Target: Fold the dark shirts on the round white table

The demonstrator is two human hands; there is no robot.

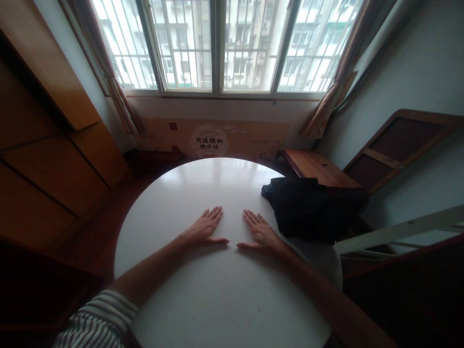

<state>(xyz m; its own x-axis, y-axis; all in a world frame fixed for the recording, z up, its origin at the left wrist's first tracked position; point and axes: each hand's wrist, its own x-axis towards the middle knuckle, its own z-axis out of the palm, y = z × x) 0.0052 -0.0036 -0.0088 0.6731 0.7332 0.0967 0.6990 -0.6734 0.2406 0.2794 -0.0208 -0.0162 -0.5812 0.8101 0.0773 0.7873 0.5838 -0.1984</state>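
Observation:
Both of my hands lie flat on a round white table (pixel 224 299), palms down and apart from each other. My left hand (pixel 207 227) has its fingers stretched forward and its thumb pointing right, with nothing in it. My right hand (pixel 261 233) mirrors it, thumb pointing left, and is just as bare. Nearest to the right hand is a pile of folded black cloth (pixel 308 208), which rests on the table's right side and hangs past its edge. The hand does not touch the cloth.
Beyond the table stand a wooden desk (pixel 319 166) on the right and a printed panel (pixel 246 135) under the barred window (pixel 246 43). Wooden cabinets (pixel 58 159) line the left wall. A framed wooden board (pixel 391 140) leans at the right wall, near a pale rail (pixel 398 227).

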